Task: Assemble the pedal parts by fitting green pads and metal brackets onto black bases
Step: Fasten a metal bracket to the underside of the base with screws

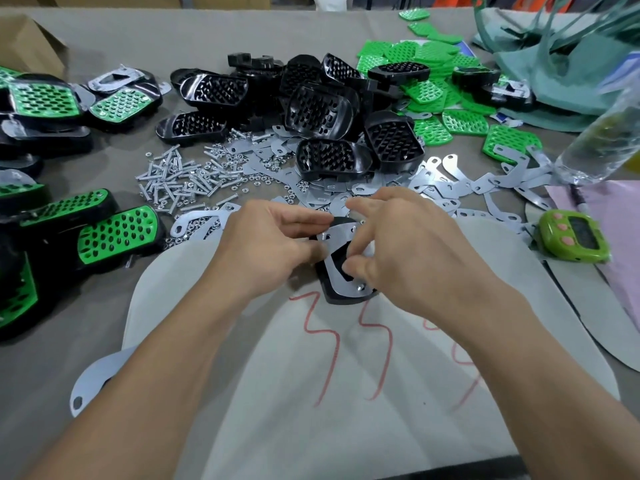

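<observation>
Centre frame, on the white sheet point(346, 358) over the surface point(86, 306): black base point(337, 296) lies with a metal bracket point(335, 235) flat on top, both hands on it. Left hand point(273, 244) grip is closed, fingers curled round the base's left edge; right hand point(408, 251) grip is curled too, thumb and fingertips pinching the bracket. Spare bases point(322, 109) heaped upper centre, green pads point(433, 64) upper right, loose brackets point(450, 183) and screws point(180, 178) just beyond the hands, finished pedals point(117, 233) along the left edge.
</observation>
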A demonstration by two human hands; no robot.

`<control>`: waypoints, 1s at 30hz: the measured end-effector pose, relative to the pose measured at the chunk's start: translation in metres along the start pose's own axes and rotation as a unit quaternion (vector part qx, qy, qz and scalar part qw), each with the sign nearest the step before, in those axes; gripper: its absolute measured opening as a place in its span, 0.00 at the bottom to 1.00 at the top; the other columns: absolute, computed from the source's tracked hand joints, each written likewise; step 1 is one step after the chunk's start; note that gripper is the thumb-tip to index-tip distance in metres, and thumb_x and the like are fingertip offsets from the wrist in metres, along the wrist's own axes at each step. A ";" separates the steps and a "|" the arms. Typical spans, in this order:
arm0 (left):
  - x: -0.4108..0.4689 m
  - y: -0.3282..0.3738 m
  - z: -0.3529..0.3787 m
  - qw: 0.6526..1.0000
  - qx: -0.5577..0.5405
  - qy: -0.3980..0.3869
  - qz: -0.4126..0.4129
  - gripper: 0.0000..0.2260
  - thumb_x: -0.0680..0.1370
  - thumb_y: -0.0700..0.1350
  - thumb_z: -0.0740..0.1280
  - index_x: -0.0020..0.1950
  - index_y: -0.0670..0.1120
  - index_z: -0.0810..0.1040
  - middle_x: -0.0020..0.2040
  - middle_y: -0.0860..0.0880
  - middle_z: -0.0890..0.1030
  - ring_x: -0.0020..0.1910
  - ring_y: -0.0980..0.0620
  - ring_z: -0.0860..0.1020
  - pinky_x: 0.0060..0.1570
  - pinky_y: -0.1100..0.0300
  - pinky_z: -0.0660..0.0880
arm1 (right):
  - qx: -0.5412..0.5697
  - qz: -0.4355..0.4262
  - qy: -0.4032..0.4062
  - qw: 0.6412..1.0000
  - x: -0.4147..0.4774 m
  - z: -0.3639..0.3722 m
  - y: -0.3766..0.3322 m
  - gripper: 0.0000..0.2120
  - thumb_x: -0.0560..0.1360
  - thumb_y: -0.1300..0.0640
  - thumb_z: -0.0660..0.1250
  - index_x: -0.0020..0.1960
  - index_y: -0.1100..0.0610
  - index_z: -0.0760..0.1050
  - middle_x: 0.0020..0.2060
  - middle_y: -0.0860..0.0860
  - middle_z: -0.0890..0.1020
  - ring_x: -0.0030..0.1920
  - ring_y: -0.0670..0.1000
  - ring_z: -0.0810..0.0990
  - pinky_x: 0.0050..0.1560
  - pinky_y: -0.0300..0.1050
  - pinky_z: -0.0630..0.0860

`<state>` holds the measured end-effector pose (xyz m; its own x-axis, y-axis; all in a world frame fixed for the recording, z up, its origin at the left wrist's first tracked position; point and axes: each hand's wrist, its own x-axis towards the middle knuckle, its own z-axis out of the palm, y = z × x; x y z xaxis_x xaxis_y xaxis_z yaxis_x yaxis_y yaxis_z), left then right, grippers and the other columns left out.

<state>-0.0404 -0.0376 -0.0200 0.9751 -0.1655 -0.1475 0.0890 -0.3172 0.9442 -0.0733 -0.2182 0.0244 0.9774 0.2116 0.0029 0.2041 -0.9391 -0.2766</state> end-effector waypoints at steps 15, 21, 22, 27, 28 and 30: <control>0.002 -0.003 -0.001 1.000 0.022 -0.002 -0.009 0.17 0.69 0.37 0.79 0.53 0.55 0.88 0.46 0.57 0.88 0.46 0.60 0.85 0.52 0.56 0.80 | -0.154 0.014 -0.022 0.988 0.015 -0.005 -0.045 0.22 0.69 0.53 0.73 0.37 0.52 0.57 0.33 0.48 0.66 0.30 0.50 0.60 0.43 0.46 0.61; 0.000 -0.001 0.001 1.000 -0.001 0.001 0.007 0.18 0.70 0.34 0.79 0.47 0.58 0.87 0.46 0.59 0.88 0.50 0.63 0.85 0.57 0.56 0.82 | 0.117 0.084 0.019 0.989 0.020 -0.020 0.004 0.03 0.68 0.53 0.76 0.37 0.45 0.85 0.60 0.38 0.83 0.52 0.44 0.82 0.53 0.39 0.74; 0.000 -0.001 0.000 1.000 -0.001 0.000 0.008 0.18 0.69 0.34 0.79 0.48 0.58 0.87 0.46 0.60 0.87 0.50 0.63 0.85 0.57 0.57 0.82 | 0.134 0.094 0.046 0.985 0.021 -0.021 0.012 0.04 0.68 0.52 0.76 0.35 0.44 0.85 0.57 0.39 0.85 0.51 0.45 0.83 0.53 0.41 0.75; -0.001 0.000 0.000 1.000 0.001 -0.001 0.008 0.17 0.70 0.36 0.80 0.51 0.56 0.88 0.47 0.58 0.88 0.51 0.62 0.85 0.60 0.53 0.80 | 0.130 0.106 0.078 0.983 0.027 -0.007 0.022 0.04 0.67 0.51 0.76 0.35 0.44 0.83 0.34 0.43 0.84 0.36 0.46 0.81 0.42 0.43 0.79; -0.001 0.000 0.000 1.000 -0.001 0.000 0.008 0.17 0.70 0.36 0.80 0.51 0.56 0.88 0.47 0.58 0.88 0.51 0.61 0.85 0.60 0.52 0.80 | 0.128 0.103 0.074 0.984 0.029 -0.005 0.022 0.03 0.67 0.52 0.76 0.36 0.44 0.84 0.33 0.43 0.84 0.36 0.47 0.81 0.42 0.44 0.81; -0.002 0.000 0.000 1.000 -0.005 -0.002 0.006 0.17 0.70 0.36 0.80 0.51 0.56 0.87 0.47 0.58 0.88 0.50 0.60 0.85 0.60 0.52 0.80 | 0.124 0.094 0.063 0.986 0.032 0.000 0.022 0.03 0.68 0.53 0.75 0.38 0.45 0.84 0.33 0.43 0.84 0.37 0.47 0.82 0.44 0.46 0.82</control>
<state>-0.0419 -0.0372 -0.0197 0.9753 -0.1734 -0.1371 0.0790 -0.3059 0.9488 -0.0373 -0.2320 0.0188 0.9989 -0.0105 0.0451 0.0140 -0.8601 -0.5099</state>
